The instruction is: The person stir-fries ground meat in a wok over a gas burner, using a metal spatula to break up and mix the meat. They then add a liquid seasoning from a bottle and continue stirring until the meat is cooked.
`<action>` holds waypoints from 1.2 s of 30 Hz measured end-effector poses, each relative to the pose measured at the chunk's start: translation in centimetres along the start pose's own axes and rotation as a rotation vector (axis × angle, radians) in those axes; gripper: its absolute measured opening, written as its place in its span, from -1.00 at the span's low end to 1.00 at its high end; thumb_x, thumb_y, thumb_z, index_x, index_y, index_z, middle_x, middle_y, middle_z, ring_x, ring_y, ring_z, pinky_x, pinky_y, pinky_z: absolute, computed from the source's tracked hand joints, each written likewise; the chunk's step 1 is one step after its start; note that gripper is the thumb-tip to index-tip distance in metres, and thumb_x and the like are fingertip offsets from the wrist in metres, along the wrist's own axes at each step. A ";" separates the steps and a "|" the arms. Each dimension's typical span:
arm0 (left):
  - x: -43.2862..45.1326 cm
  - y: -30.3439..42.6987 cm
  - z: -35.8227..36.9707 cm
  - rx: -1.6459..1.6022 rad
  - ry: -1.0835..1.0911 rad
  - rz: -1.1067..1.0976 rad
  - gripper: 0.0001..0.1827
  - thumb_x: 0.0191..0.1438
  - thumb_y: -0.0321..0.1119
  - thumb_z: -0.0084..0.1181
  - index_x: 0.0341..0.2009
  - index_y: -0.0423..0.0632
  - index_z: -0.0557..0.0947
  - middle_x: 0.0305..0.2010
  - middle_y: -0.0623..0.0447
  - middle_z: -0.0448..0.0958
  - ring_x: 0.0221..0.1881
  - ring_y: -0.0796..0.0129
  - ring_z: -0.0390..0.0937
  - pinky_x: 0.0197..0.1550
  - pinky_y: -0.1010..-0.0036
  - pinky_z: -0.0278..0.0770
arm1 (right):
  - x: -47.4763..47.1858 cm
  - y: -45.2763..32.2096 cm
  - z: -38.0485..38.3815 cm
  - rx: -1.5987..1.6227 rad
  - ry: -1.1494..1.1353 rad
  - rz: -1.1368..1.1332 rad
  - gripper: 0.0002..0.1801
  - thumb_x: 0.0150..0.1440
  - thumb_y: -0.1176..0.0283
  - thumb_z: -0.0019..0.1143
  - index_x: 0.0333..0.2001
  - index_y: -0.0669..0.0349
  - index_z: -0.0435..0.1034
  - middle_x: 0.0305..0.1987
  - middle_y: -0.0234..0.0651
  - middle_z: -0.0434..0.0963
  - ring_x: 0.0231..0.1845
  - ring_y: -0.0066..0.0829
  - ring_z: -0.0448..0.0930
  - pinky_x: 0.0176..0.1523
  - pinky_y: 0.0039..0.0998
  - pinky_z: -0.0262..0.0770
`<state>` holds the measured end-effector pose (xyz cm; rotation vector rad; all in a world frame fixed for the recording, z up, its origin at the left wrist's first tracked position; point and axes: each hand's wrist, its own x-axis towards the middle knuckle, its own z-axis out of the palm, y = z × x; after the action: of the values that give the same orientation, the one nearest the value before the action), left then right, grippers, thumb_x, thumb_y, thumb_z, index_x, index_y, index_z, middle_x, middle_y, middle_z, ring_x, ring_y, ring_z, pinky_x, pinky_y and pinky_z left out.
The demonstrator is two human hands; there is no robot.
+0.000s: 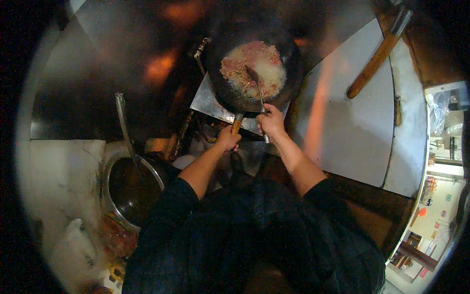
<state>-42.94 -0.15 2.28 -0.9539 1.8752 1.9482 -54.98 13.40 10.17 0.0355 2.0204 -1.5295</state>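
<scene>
A dark wok (pixel 216 82) sits over the stove in front of me, with pinkish minced meat (pixel 238 62) spread in bubbling, pale liquid. My left hand (pixel 228 139) is closed around the wok's wooden handle (pixel 237 125). In my right hand (pixel 271 119) is a long metal-handled spatula or ladle (pixel 260 92); its dark head rests in the meat near the middle of the wok. Under the wok's near side lies a bright metal plate (pixel 209 101).
At left stands a large round metal pot (pixel 109 183) of dark liquid, a metal handle (pixel 123 114) rising from it. A wooden-handled tool (pixel 371 70) lies across the upper right, over a pale metal surface (pixel 352 136). Orange glows, possibly flames or reflections, show near the wok.
</scene>
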 end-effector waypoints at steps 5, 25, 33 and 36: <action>0.4 -0.5 -0.5 -0.022 -0.044 -0.026 -0.73 -0.03 -0.48 0.07 -0.19 -0.19 0.40 -0.52 -0.02 0.42 -0.70 0.33 0.41 -0.72 0.38 0.41 | 3.5 1.0 -0.8 -0.092 0.121 -0.032 -0.48 -0.07 0.55 0.17 0.03 0.38 0.33 -0.45 -0.13 0.55 -0.63 -0.40 0.54 -0.58 -0.34 0.45; -1.4 1.6 -0.4 0.170 0.018 -0.009 -0.60 -0.02 -0.49 0.11 -0.04 -0.16 0.38 -0.46 -0.04 0.45 -0.69 0.33 0.41 -0.72 0.37 0.44 | -3.9 0.0 1.5 0.061 -0.002 0.079 -0.45 0.00 0.62 0.05 0.13 0.32 0.20 -0.50 -0.29 0.43 -0.66 -0.51 0.43 -0.68 -0.43 0.33; 0.2 -0.6 -0.6 -0.118 -0.073 -0.033 -0.62 -0.01 -0.50 0.10 -0.05 -0.15 0.39 -0.50 -0.01 0.43 -0.68 0.34 0.41 -0.71 0.39 0.46 | -3.6 1.1 0.1 0.086 0.070 0.016 -0.45 0.00 0.63 0.05 0.12 0.32 0.21 -0.49 -0.27 0.46 -0.66 -0.51 0.44 -0.68 -0.47 0.34; 0.4 -0.6 -0.5 -0.070 -0.038 -0.057 -0.63 -0.01 -0.51 0.09 -0.06 -0.16 0.39 -0.50 0.00 0.42 -0.68 0.35 0.41 -0.70 0.39 0.47 | -0.9 2.8 -1.4 -0.115 0.145 0.000 -0.48 0.00 0.63 0.06 0.10 0.30 0.25 -0.47 -0.24 0.48 -0.67 -0.50 0.44 -0.67 -0.43 0.33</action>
<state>-42.71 -0.60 1.60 -0.9726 1.7506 1.9966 -53.84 15.90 8.36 0.1034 2.2193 -1.4445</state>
